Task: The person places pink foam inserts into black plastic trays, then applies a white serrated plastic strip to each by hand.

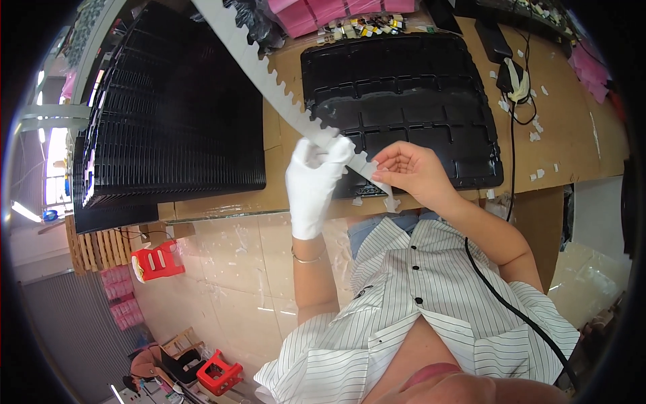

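Observation:
A long white strip with a row of notches and small tabs along one edge slants down from the upper left. My left hand, in a white glove, is closed around the strip close to its lower end. Beyond that grip, my bare right hand pinches the edge of the strip between thumb and fingertips. The end of the strip hangs down by the table's front edge. Under the strip and beyond my hands lies a black moulded plastic tray with shallow compartments.
A tall stack of black trays stands at the left. Pink packages and small loose parts are at the back. Right of the tray, a black cable crosses the brown tabletop, among white scraps. A red stool is on the floor.

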A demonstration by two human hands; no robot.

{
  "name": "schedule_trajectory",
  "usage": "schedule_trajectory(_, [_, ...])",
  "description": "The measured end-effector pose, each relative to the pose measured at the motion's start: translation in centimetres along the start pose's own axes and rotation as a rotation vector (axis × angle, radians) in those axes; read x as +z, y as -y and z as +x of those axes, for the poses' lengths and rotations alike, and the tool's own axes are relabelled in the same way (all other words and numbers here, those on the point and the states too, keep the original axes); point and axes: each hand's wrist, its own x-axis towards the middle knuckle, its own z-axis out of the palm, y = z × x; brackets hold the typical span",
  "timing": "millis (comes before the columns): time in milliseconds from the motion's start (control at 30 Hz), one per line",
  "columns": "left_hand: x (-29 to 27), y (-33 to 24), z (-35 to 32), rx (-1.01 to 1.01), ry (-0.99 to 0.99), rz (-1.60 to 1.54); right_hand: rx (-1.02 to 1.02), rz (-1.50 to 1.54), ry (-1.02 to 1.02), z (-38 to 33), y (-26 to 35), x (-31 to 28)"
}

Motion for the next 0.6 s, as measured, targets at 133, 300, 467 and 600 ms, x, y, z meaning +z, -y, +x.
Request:
schedule_trajectory(133, [-0.1, 0.0, 1.6, -0.026, -0.062, -0.036, -0.026, -0.067, -0.077, 2.0, 0.8, 0.5])
schedule_trajectory(300, [-0.4, 0.5, 3.1, 0.02, -0.133, -0.138, -0.021, -0.074, -0.065, 4.1, 1.1, 0.2])
schedule_trajectory(467, [-1.4, 1.1, 5.0, 0.098, -0.206, -0.162, -1.02, -0.827, -0.01, 5.4, 2.7, 0.3])
schedule_trajectory(600, [-3.6, 1.8, 6.4, 0.162, -0.324, -0.159, -0.85, -0.777, -0.013, 11.2, 4.6, -0.4])
